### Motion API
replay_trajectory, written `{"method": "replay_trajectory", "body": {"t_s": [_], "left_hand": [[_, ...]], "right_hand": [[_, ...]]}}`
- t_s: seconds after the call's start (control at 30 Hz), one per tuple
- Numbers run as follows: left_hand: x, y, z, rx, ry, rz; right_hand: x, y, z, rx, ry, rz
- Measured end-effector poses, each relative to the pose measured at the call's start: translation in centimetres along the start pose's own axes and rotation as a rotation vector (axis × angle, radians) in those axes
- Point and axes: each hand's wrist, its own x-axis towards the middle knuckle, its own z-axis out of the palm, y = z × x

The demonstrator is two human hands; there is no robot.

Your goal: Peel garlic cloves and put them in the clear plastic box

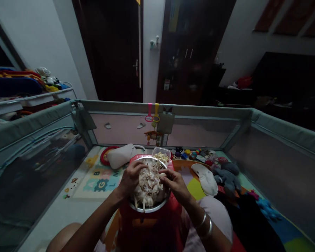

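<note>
A round metal bowl (151, 210) stands in front of me, heaped with garlic bulbs and loose papery garlic skins (150, 182). My left hand (130, 178) lies over its left rim, fingers stretched onto the skins, with nothing visible in them. On the right side, my right hand (174, 182) pinches a pale garlic clove (162, 175) between thumb and fingers, just above the heap. Behind the bowl sits a clear plastic container (168, 152) with peeled garlic cloves (161, 157) in it. A red stool-like support (175, 207) is under the bowl.
A grey-railed playpen fence (212, 111) with mesh sides surrounds me. Stuffed toys (227, 176) and small toys lie at the right on the mat. A white pillow-like object (120, 155) is at the left, on an alphabet play mat (90, 194).
</note>
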Motion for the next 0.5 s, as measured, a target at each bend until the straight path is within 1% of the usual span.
{"method": "replay_trajectory", "body": {"t_s": [0.2, 0.27, 0.33, 0.4, 0.5], "left_hand": [[0.3, 1.9, 0.3, -0.047, -0.059, 0.059], [0.4, 2.2, 0.5, -0.094, -0.058, 0.04], [0.5, 2.2, 0.8, -0.154, -0.043, 0.022], [0.7, 2.1, 1.1, -0.218, -0.038, 0.002], [1.2, 1.9, 1.3, -0.299, -0.076, -0.086]], "right_hand": [[2.7, -0.1, 0.5, -0.09, -0.134, -0.028], [3.5, 0.0, 0.4, -0.109, -0.169, -0.036], [4.1, 0.0, 0.2, -0.123, -0.177, -0.047], [4.5, -0.1, -0.2, -0.192, -0.157, -0.111], [4.8, -0.1, -0.6, -0.409, -0.097, -0.302]]}}
